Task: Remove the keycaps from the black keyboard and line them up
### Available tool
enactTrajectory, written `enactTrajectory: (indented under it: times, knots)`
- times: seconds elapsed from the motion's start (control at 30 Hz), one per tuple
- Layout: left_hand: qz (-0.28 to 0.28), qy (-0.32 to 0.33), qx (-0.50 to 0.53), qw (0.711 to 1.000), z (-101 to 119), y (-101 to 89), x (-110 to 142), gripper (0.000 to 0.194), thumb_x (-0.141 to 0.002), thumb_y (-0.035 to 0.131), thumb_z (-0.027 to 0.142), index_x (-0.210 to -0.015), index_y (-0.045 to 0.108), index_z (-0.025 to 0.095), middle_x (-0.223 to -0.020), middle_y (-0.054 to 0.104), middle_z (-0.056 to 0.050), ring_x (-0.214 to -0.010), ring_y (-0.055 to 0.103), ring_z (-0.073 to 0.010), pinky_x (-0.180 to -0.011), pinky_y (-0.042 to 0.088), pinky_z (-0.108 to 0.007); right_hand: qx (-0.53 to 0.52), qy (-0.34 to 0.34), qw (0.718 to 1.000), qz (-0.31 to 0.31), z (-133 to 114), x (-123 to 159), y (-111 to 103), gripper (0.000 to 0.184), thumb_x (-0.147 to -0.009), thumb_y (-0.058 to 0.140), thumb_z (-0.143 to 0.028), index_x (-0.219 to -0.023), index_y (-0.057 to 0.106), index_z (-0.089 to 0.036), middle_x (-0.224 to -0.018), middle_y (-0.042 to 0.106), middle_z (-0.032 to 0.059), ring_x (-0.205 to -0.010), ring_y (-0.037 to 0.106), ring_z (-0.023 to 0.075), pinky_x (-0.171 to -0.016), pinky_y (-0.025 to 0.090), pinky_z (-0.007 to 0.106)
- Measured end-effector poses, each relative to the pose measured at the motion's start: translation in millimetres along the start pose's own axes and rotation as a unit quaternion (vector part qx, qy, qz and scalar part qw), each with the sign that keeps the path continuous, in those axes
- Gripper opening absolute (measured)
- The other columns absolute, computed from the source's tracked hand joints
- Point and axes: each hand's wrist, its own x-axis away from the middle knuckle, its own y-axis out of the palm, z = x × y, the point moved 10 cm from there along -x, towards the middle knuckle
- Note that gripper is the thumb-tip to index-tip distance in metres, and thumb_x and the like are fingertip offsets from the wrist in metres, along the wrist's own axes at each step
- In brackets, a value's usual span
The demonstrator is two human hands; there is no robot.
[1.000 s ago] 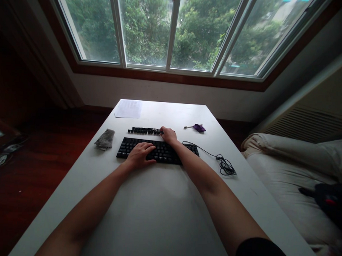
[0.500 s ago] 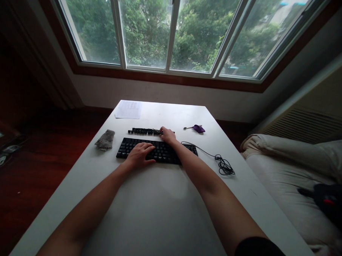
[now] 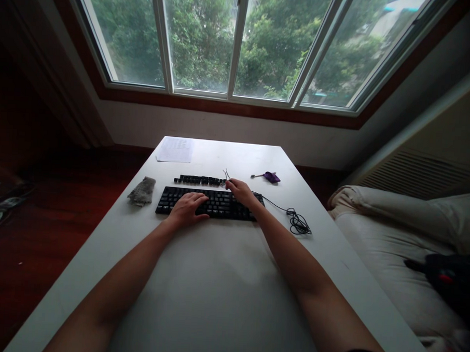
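While the left hand (image 3: 189, 209) rests palm down on the left-middle part of the black keyboard (image 3: 221, 209), the right hand (image 3: 241, 191) is closed around a thin wire tool (image 3: 227, 175) at the keyboard's back edge. The tool's two prongs point up and away from the person, apart from each other at the tips; whether a small piece sits between them or under the fingers is too fine to tell. The left hand grips nothing: its fingers lie loosely together over the keys, with the thumb held apart near the front edge.

The keyboard lies across the middle of the white table (image 3: 214, 289), and just behind it runs a row of loose keycaps (image 3: 199, 180), whose right end meets the fingers of the right hand. From this, the step in hand looks like handling keycaps with the wire tool, the left hand steadying the board. The next move seems to call for a light, firm pinch on the tool, its prongs turned down and lined up squarely over one cap, without nudging the row. A bundled cable (image 3: 300, 222) lies to the right, a grey cloth (image 3: 141, 191) to the left, and a small purple object (image 3: 272, 177) beyond the right hand.
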Motion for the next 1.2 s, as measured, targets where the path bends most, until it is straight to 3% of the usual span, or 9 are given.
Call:
enactTrajectory:
  times: [0.17, 0.37, 0.57, 0.77, 1.1, 1.2]
  knots:
    - [0.008, -0.012, -0.007, 1.000, -6, -0.2, 0, 0.062, -0.082, 0.072, 0.054, -0.134, 0.057, 0.025, -0.137, 0.058, -0.011, -0.125, 0.053, -0.0310, -0.110, 0.039, -0.052, -0.044, 0.023, 0.997, 0.067, 15, 14, -20, 0.036, -0.093, 0.049, -0.050, -0.098, 0.068, -0.020, -0.068, 0.059, -0.0027, -0.064, 0.051, 0.0141, -0.062, 0.039, 0.024]
    - [0.001, -0.007, -0.007, 1.000, -7, 0.6, 1, 0.060, -0.083, 0.071, 0.051, -0.134, 0.057, 0.024, -0.138, 0.058, -0.011, -0.127, 0.053, -0.0308, -0.110, 0.039, -0.052, -0.077, 0.017, 0.994, 0.076, 26, 10, -19, 0.035, -0.094, 0.044, -0.044, -0.103, 0.067, -0.019, -0.079, 0.064, 0.0015, -0.073, 0.057, 0.0163, -0.069, 0.045, 0.026]
    - [-0.002, 0.004, 0.002, 1.000, -2, -1.2, 1, 0.058, -0.082, 0.073, 0.047, -0.134, 0.058, 0.026, -0.139, 0.058, -0.010, -0.128, 0.052, -0.0311, -0.110, 0.039, -0.052, -0.045, -0.042, 0.996, 0.071, 4, 4, -7, 0.030, -0.094, 0.044, -0.035, -0.101, 0.068, -0.019, -0.103, 0.067, 0.0072, -0.093, 0.062, 0.0183, -0.084, 0.048, 0.029]
    - [-0.009, 0.014, 0.000, 1.000, 1, -0.2, 2, 0.060, -0.080, 0.075, 0.046, -0.134, 0.058, 0.027, -0.138, 0.057, -0.010, -0.128, 0.051, -0.0322, -0.110, 0.039, -0.053, -0.033, -0.013, 0.997, 0.066, 1, 4, 14, 0.025, -0.093, 0.049, -0.032, -0.109, 0.065, -0.022, -0.087, 0.071, 0.0019, -0.081, 0.065, 0.0175, -0.078, 0.048, 0.027]
    - [-0.015, 0.015, -0.004, 1.000, 5, 0.9, 1, 0.058, -0.080, 0.074, 0.046, -0.133, 0.059, 0.027, -0.136, 0.058, -0.011, -0.126, 0.052, -0.0327, -0.110, 0.038, -0.054, -0.032, 0.015, 0.999, 0.025, 0, 6, 23, 0.025, -0.094, 0.053, -0.031, -0.114, 0.066, -0.024, -0.086, 0.074, 0.0010, -0.081, 0.068, 0.0175, -0.078, 0.050, 0.027]
    - [-0.013, 0.012, -0.004, 1.000, 5, 0.9, 1, 0.059, -0.079, 0.074, 0.045, -0.133, 0.059, 0.028, -0.136, 0.058, -0.010, -0.126, 0.052, -0.0331, -0.109, 0.039, -0.054, -0.027, -0.009, 0.999, 0.022, -5, 7, 25, 0.024, -0.092, 0.056, -0.032, -0.111, 0.069, -0.023, -0.086, 0.073, 0.0014, -0.078, 0.066, 0.0170, -0.077, 0.049, 0.027]
